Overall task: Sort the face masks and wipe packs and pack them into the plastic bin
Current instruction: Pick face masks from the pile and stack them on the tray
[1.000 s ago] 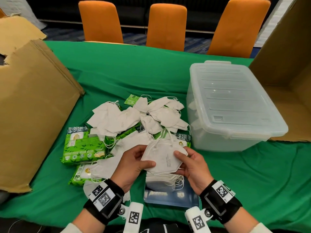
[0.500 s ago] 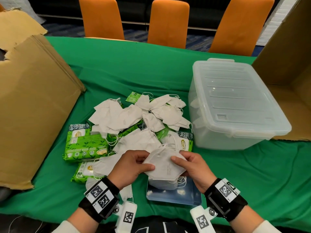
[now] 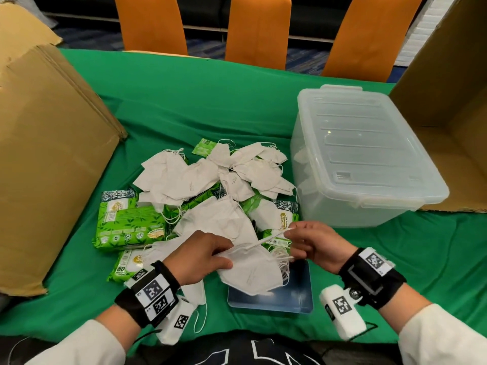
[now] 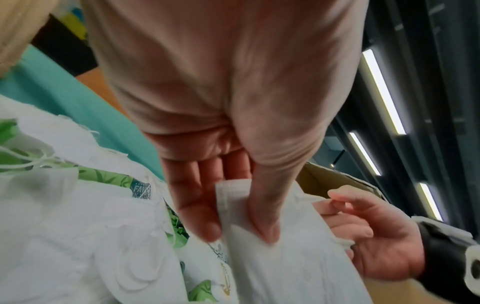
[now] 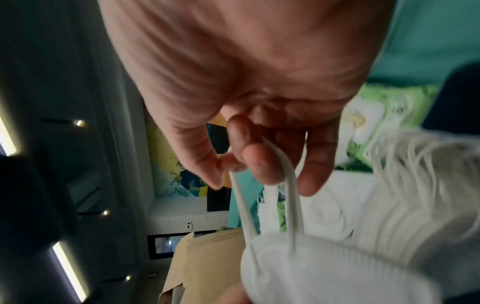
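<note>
1. The left hand (image 3: pixel 203 255) pinched the near edge of a white face mask (image 3: pixel 250 270), thumb on top and fingers beneath; the left wrist view showed the folded edge caught between thumb and forefinger (image 4: pixel 197 207).
2. The right hand (image 3: pixel 313 245) had its fingers curled round the mask's ear loops (image 5: pixel 291 185), which ran taut from the fingers down to the mask's body.
3. Between the two grips the mask lay on a small stack of masks (image 3: pixel 283 267) set on a blue tray (image 3: pixel 271 299), just on the person's side of both hands.
4. Beyond the grips lay the unsorted heap of masks (image 3: pixel 210 175), mixed with green wipe packs (image 3: pixel 129 222); one pack sat just past the right hand's fingertips.
5. The plastic bin (image 3: pixel 363 159) stood beyond and to the outer side of the right hand, with its lid on, so nothing had been packed in it that I could see.
6. Handling, as I judged it: the mask was very light, soft and limp, with only a crease giving it shape. It would flop if held by one corner, so a pinch at the folded edge suited it.
7. The loops looked thin and stretchy, and likely to snag on neighbouring loops; holding them gathered would keep the stack tidy.
8. The wipe packs seemed heavier, squashy and slick in their film, and would want a whole-hand grasp across the middle.
</note>
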{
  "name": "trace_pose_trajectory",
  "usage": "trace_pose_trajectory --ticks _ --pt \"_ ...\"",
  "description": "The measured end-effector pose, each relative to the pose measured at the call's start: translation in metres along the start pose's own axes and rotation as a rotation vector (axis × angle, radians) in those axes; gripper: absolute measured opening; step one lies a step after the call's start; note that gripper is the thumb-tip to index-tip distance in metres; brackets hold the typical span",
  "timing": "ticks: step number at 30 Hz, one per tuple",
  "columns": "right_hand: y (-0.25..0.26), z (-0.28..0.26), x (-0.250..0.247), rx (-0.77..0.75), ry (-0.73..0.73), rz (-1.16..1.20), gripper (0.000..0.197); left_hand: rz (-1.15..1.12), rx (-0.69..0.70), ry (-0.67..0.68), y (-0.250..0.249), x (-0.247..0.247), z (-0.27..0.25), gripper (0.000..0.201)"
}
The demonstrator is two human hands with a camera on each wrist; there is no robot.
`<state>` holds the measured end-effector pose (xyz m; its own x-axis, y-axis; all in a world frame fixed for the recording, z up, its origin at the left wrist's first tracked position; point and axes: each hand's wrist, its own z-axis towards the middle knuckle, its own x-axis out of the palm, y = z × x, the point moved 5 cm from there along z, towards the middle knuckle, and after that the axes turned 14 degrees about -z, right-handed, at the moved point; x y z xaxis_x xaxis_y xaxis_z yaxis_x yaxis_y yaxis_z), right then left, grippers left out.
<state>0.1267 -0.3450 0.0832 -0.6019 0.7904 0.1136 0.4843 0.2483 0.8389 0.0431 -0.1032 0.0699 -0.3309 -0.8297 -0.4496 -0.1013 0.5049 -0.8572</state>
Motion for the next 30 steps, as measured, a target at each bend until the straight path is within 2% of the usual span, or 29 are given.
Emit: trace_pose_trajectory --ticks 6,8,10,14,18,23,27,30 --pt "-0.023 -0.005 -0.024 0.087 0.135 -0.357 0.027 0.192 0.06 0.059 0.002 0.02 0.01 0.012" --pt "-0.041 -0.002 -0.024 0.103 0.108 -0.415 0.018 0.277 0.077 0.085 0.008 0.034 0.014 0.013" --pt "-0.057 0.001 -0.026 0.105 0.051 -0.485 0.01 0.356 0.087 0.102 0.015 0.049 0.019 0.023" --pt "-0.086 0.004 -0.032 0.153 -0.087 -0.644 0.014 0.488 0.103 0.135 0.023 0.074 0.023 0.034" --pt "-0.112 0.005 -0.029 0.237 -0.122 -0.603 0.015 0.599 0.182 0.168 0.026 0.089 0.022 0.038" --pt "-0.113 0.007 -0.03 0.211 -0.277 -0.553 0.013 0.685 0.259 0.162 0.026 0.096 0.025 0.043" --pt "-0.111 0.008 -0.037 0.183 -0.362 -0.479 0.013 0.788 0.252 0.213 0.029 0.099 0.023 0.034" --pt "-0.109 0.008 -0.038 0.181 -0.38 -0.462 0.012 0.846 0.239 0.258 0.036 0.102 0.023 0.035"
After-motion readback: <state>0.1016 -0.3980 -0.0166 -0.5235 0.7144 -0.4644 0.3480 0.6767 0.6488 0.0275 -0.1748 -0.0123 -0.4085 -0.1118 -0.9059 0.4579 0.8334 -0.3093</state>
